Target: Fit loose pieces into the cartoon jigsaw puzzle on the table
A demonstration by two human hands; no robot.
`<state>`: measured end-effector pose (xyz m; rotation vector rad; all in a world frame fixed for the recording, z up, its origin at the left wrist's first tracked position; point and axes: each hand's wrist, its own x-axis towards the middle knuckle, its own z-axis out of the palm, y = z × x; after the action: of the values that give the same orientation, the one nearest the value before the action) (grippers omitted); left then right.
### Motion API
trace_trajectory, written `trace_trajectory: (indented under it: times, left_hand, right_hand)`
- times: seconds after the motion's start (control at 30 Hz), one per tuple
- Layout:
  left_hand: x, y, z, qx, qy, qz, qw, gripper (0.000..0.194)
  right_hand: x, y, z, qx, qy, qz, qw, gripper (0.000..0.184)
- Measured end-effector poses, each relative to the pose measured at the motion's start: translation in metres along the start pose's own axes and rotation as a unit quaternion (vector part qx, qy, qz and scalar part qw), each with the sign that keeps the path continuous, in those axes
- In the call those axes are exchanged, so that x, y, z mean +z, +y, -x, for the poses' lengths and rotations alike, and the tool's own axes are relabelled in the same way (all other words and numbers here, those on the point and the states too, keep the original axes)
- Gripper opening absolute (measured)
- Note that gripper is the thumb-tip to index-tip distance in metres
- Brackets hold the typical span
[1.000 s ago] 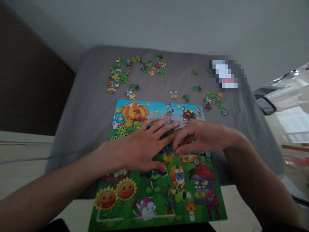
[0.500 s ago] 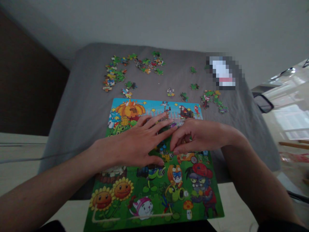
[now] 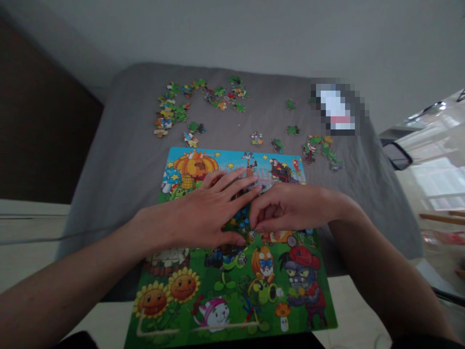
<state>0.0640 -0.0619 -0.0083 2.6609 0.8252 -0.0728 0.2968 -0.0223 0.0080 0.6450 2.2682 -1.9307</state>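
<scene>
A colourful cartoon jigsaw board (image 3: 203,271) lies on the grey cloth, its near end jutting past the cloth's edge. Across its middle rests my left hand (image 3: 214,211), palm down and fingers spread. My right hand (image 3: 279,211) is just to its right, fingers curled and thumb and fingertips pressed together low over the board. Whatever may be between those fingertips is hidden. Both hands cover the board's centre, so the part beneath them cannot be seen.
Loose puzzle pieces (image 3: 178,114) are scattered beyond the board's far left. More pieces (image 3: 319,145) lie at its far right, with single ones (image 3: 256,138) between. A blurred-out object (image 3: 336,109) sits at the back right. A wall (image 3: 225,34) rises behind the cloth (image 3: 119,145).
My right hand has shifted slightly left and closer to my left hand. My left hand has moved a little left, fingers still spread. The loose pieces stay where they were.
</scene>
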Motion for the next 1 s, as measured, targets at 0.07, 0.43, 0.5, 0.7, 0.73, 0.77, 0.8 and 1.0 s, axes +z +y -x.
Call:
trace_trajectory:
  times: [0.07, 0.43, 0.5, 0.7, 0.73, 0.77, 0.8, 1.0]
  left_hand:
    - [-0.0006, 0.0001, -0.0009, -0.009, -0.007, -0.003, 1.0, 0.096]
    - [-0.0019, -0.0059, -0.0011, -0.04, -0.009, 0.004, 0.999, 0.087]
    - [-0.0021, -0.0058, -0.0008, -0.038, -0.004, 0.003, 0.999, 0.086]
    - [-0.0044, -0.003, -0.0011, -0.03, -0.007, 0.002, 1.0, 0.082]
    - [-0.0044, -0.0027, -0.0013, -0.028, -0.006, 0.004, 1.0, 0.082]
    - [-0.0043, -0.0025, -0.0015, -0.027, -0.005, 0.005, 1.0, 0.083]
    - [-0.0042, -0.0024, -0.0016, -0.026, -0.004, 0.007, 1.0, 0.084]
    - [-0.0054, -0.0009, -0.003, -0.028, -0.009, 0.006, 1.0, 0.086]
  right_hand:
    - [0.001, 0.0016, -0.0023, -0.002, 0.006, -0.004, 1.0, 0.006]
    - [0.0018, 0.0104, -0.0053, 0.01, 0.039, -0.053, 0.998, 0.012]
    - [0.0014, 0.0105, -0.0054, 0.01, 0.04, -0.051, 0.998, 0.012]
    - [0.0009, 0.0092, -0.0059, -0.003, 0.046, -0.038, 0.998, 0.013]
    - [0.0009, 0.0092, -0.0061, -0.008, 0.047, -0.034, 0.998, 0.013]
    - [0.001, 0.0093, -0.0062, -0.011, 0.046, -0.031, 0.998, 0.013]
    - [0.0011, 0.0096, -0.0064, -0.012, 0.043, -0.031, 0.999, 0.013]
    - [0.0018, 0.0098, -0.0082, -0.009, 0.033, -0.032, 0.999, 0.011]
